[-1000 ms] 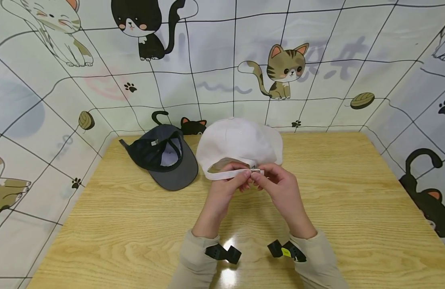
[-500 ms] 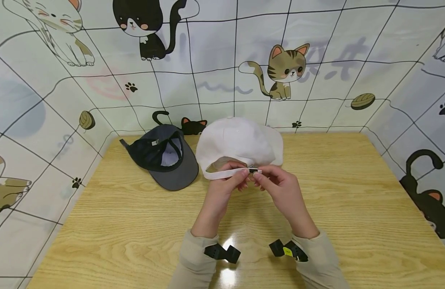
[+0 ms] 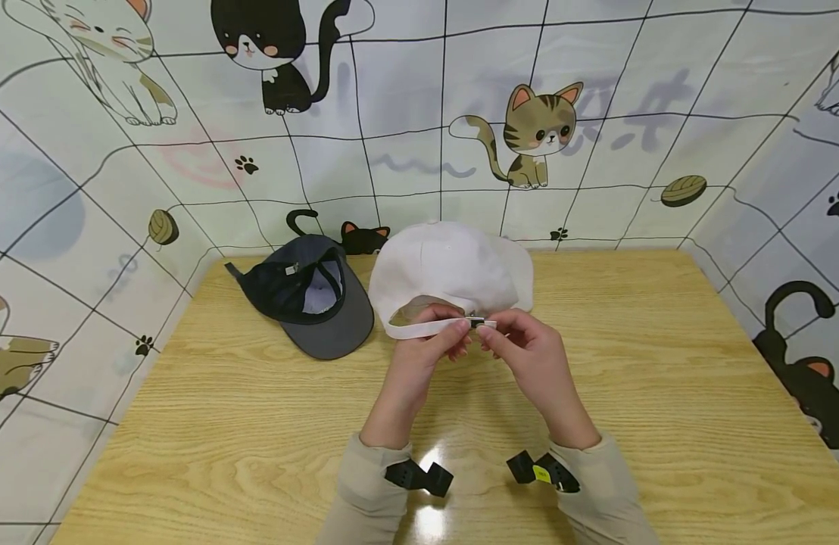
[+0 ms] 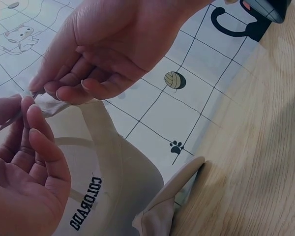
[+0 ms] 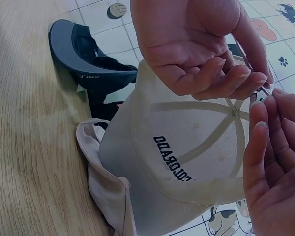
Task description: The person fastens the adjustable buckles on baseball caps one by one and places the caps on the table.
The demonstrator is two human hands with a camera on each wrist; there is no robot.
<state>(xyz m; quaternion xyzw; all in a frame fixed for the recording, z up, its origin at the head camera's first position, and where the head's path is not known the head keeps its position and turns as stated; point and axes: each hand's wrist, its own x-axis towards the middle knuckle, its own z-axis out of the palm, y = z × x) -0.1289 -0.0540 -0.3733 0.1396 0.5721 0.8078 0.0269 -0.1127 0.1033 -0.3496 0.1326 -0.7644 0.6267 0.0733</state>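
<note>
A white baseball cap (image 3: 447, 265) stands on the table with its back opening towards me and its brim off to the right. Its narrow strap (image 3: 419, 330) runs across the opening to a small metal buckle (image 3: 477, 322). My left hand (image 3: 422, 352) pinches the strap at the buckle's left side between thumb and fingers. On the other side, my right hand (image 3: 531, 348) pinches the short strap end. Reversed COLORADO lettering (image 5: 172, 160) shows through the cap in the right wrist view. The fingertips partly cover the buckle.
Just left of the white cap, a dark grey baseball cap (image 3: 338, 337) lies tilted, inside showing, brim towards me. Both caps sit near the back of the wooden table (image 3: 256, 446). A cat-patterned backdrop (image 3: 406, 98) rises behind and at both sides.
Both hands stay at the strap with only small finger shifts. The buckle has moved slightly left, and a dark gap now shows in it between the fingertips. The dark cap has not moved.
</note>
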